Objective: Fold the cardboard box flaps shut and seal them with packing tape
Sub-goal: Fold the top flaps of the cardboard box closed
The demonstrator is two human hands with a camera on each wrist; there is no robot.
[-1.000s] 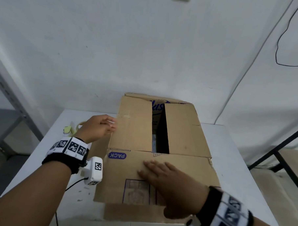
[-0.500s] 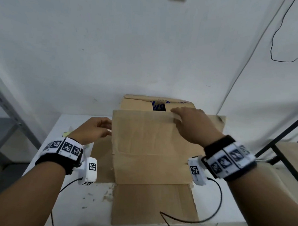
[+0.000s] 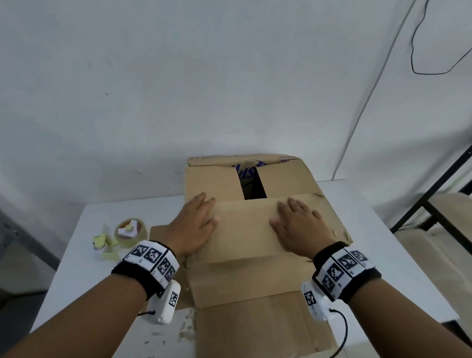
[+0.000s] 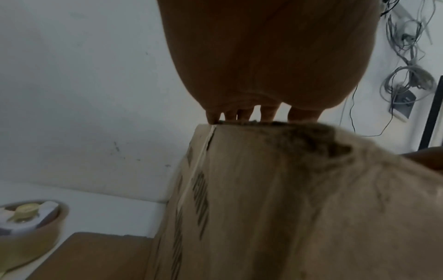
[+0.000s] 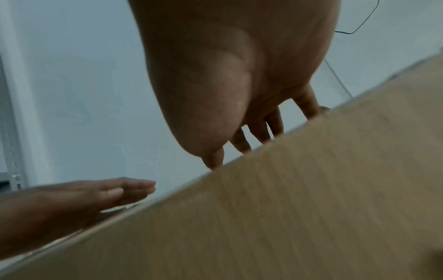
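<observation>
Right hand (image 3: 297, 230) is lying flat, fingers straight, on the near flap (image 3: 243, 233), now pressed down from its raised position half a second ago. Left hand (image 3: 193, 225), also flat, is pressing the flap's left end (earlier off the edge). Cardboard box (image 3: 250, 309) is sitting on the white table (image 3: 95, 281); tape roll (image 3: 131, 232) is lying left, clear of it.

Partial blue lettering "lus" on the cardboard box's (image 3: 254, 233) inner far wall, remaining print too blurred to read
</observation>
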